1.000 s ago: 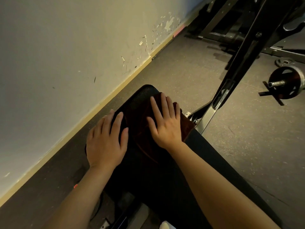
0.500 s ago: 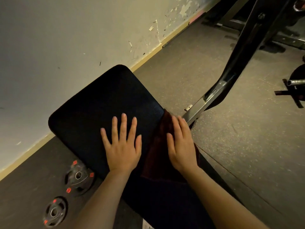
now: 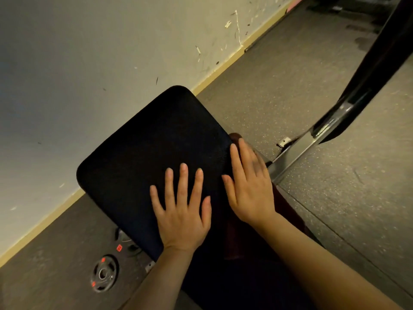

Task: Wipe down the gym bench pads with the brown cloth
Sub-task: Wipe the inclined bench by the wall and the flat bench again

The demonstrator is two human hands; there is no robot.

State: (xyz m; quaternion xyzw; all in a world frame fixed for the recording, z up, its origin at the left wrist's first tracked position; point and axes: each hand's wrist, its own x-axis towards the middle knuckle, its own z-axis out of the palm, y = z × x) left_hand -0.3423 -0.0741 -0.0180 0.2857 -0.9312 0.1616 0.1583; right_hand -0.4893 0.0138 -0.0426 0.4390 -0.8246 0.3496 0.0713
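Observation:
A black textured bench pad point(image 3: 154, 153) fills the middle of the view, its rounded far corner near the wall. My left hand point(image 3: 182, 211) lies flat on the pad with fingers spread. My right hand point(image 3: 249, 186) presses flat on the brown cloth point(image 3: 285, 209) at the pad's right edge. The cloth is mostly hidden under that hand and forearm; a dark red strip of it shows beyond the fingertips and along the wrist.
A pale wall point(image 3: 89, 63) with a yellow skirting runs close along the left. Two black weight plates point(image 3: 104, 274) with red marks lie on the floor under the pad. A black and metal frame bar point(image 3: 335, 121) slants across the speckled floor at right.
Since a second ago the cloth and my right hand have slid from the middle of the pad to its right edge. My left hand moved onto the pad's centre. The view shifted.

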